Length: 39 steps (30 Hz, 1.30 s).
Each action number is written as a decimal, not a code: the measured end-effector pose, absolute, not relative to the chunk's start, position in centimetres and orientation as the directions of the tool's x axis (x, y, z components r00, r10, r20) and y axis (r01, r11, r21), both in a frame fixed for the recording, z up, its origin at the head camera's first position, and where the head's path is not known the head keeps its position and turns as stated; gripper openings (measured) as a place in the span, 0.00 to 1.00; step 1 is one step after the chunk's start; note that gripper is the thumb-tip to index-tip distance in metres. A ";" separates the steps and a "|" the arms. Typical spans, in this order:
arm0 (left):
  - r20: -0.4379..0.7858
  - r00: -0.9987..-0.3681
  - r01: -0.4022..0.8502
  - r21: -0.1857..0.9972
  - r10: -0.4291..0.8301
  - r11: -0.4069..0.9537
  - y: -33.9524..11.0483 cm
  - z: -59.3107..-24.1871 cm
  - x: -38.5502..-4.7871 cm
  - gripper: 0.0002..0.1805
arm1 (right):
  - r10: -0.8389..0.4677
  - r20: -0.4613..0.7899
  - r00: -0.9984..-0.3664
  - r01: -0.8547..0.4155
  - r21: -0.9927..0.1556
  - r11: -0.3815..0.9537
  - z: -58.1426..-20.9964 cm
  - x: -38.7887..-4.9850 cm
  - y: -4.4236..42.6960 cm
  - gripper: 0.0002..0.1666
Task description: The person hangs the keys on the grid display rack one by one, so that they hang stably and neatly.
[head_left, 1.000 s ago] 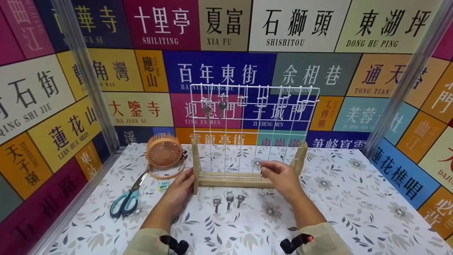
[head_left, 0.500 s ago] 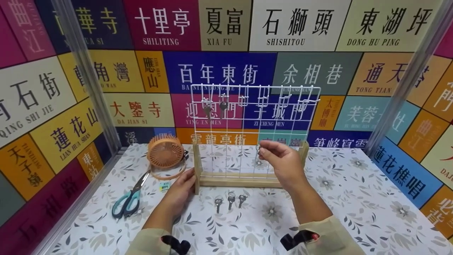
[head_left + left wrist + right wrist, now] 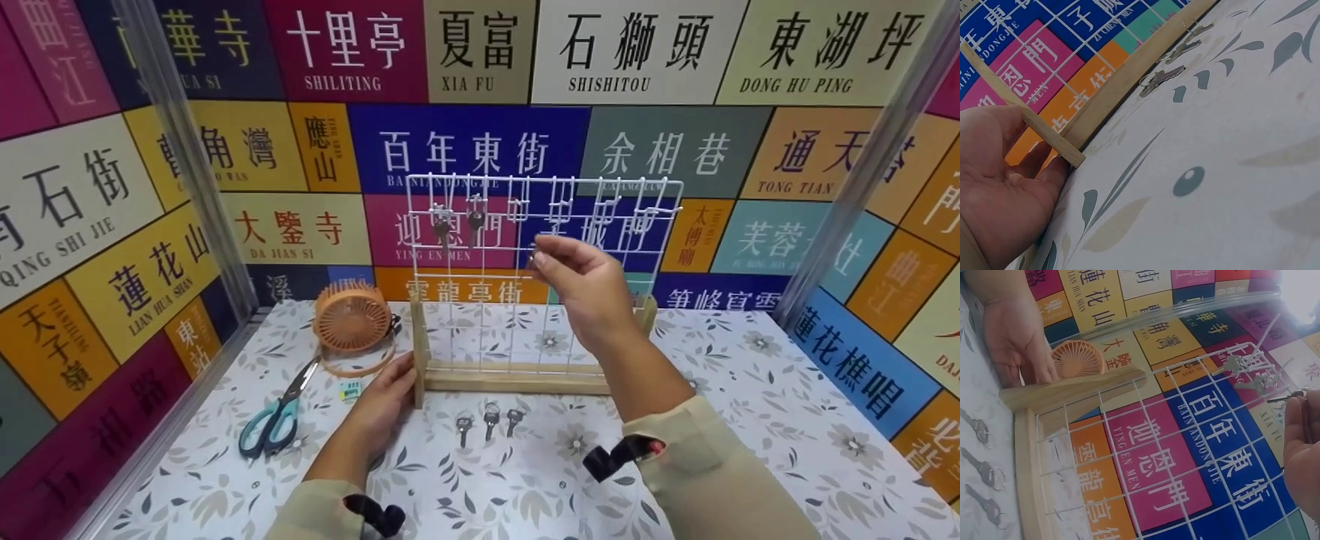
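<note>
My right hand [image 3: 589,292] is raised before the white wire grid rack [image 3: 484,275], pinching a small key [image 3: 1286,397] between thumb and fingers. Most of this key is hidden by the fingers. Two keys with rings, one key [image 3: 441,225] and another key [image 3: 475,216], hang from hooks at the rack's upper left. To their right, more white hooks [image 3: 561,210] line the top. Low on the left, my left hand [image 3: 386,397] holds the rack's wooden side leg [image 3: 1053,138]. Three keys [image 3: 491,422] with rings lie on the table in front of the wooden base [image 3: 510,382].
An orange fan [image 3: 351,319] stands left of the rack. Scissors [image 3: 274,420] with teal and black handles lie in front of it, near a small green-and-white packet [image 3: 349,389]. Behind the table rises a wall [image 3: 465,150] of coloured sign panels. A floral cloth [image 3: 570,487] covers the table.
My right hand has risen from near the rack's base to just below the hooks, drifting slightly left, with the key still pinched. My left hand stays at the wooden leg.
</note>
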<state>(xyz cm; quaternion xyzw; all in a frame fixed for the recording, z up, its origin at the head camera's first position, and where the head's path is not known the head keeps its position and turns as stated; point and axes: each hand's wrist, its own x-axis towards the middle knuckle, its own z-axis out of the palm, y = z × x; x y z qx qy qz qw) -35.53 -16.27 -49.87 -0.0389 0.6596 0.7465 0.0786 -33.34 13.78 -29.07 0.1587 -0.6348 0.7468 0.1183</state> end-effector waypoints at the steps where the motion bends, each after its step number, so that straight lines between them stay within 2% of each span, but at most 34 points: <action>1: -0.162 -0.985 -0.169 0.979 0.065 -0.114 -16.3 -49.9 -35.5 0.28 | -0.020 0.387 -0.922 -0.378 -0.908 -0.180 -28.6 -33.5 13.6 0.16; 6: -0.132 -0.989 -0.139 0.984 0.065 -0.115 -16.2 -50.1 -35.5 0.28 | -0.023 0.377 -0.926 -0.352 -0.884 -0.308 -26.4 -34.0 12.6 0.21; 12: -0.098 -0.993 -0.106 0.987 0.073 -0.119 -16.1 -50.2 -35.5 0.28 | 0.011 0.345 -0.938 -0.323 -0.865 -0.385 -25.6 -34.8 11.5 0.17; 20: -0.163 -0.985 -0.169 0.979 0.057 -0.118 -16.3 -50.2 -35.7 0.27 | 0.039 0.318 -0.947 -0.309 -0.874 -0.374 -25.3 -35.7 10.7 0.17; 39: -0.135 -0.989 -0.142 0.984 0.067 -0.111 -16.3 -50.2 -35.7 0.28 | 0.067 0.317 -0.946 -0.322 -0.892 -0.318 -25.6 -36.5 10.7 0.15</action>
